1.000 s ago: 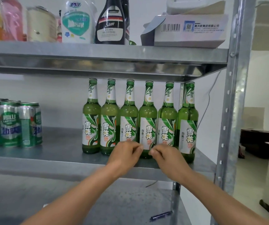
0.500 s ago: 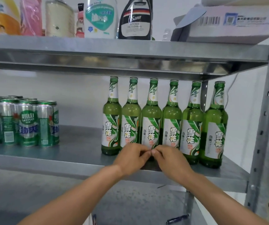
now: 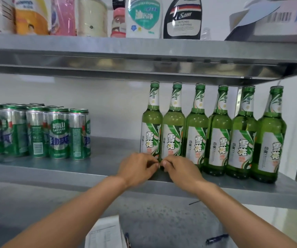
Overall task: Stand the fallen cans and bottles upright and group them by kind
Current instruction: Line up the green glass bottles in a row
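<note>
Six green glass beer bottles (image 3: 219, 133) stand upright in a tight row on the right of the middle shelf (image 3: 112, 158). Several green and silver beer cans (image 3: 59, 133) stand upright in a cluster at the left. My left hand (image 3: 137, 167) and my right hand (image 3: 180, 170) sit side by side at the shelf's front edge, in front of the bases of the two leftmost bottles. Both have curled fingers, and their fingertips nearly meet. Nothing shows inside either hand. The bottle bases behind them are hidden.
The upper shelf (image 3: 144, 49) hangs just above the bottle caps and carries cleaning products (image 3: 144, 17) and a cardboard box (image 3: 278, 18). A bare gap separates cans and bottles. On the lower shelf lie a paper sheet (image 3: 104, 235) and a blue pen (image 3: 216, 238).
Both hands have slid left along the bottle row, from the middle bottles to the two leftmost. The view has also swung left and closer.
</note>
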